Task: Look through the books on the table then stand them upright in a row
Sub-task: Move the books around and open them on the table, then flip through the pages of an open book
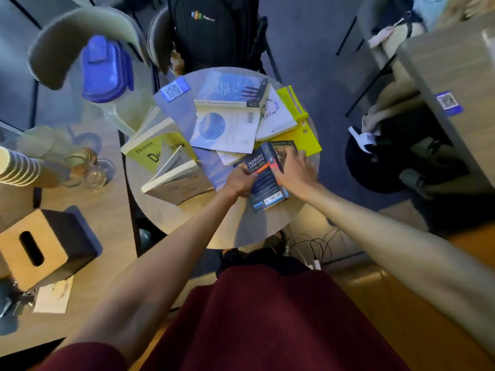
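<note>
Maroon fabric of the person's garment lies nearest. Both bare forearms reach out over the round table (241,231). The left hand (239,180) grips the left edge of the dark book (267,183), fingers curled round it. The right hand (294,172) holds the right side, fingers bent over the cover. Spine lettering reads "NGHI GIAU LAM GIAU"; a barcode label sits at the near corner.

Left of the left hand lie a beige book (174,183) and a yellow-green book (158,153) marked "DAC".

Beyond both hands:
- white book with blue disc (225,129)
- blue book (233,89) stacked on it
- yellow book (305,129)

Farthest are a blue QR card (174,89) and a black backpack (209,36); its small logo is too blurred to read.
</note>
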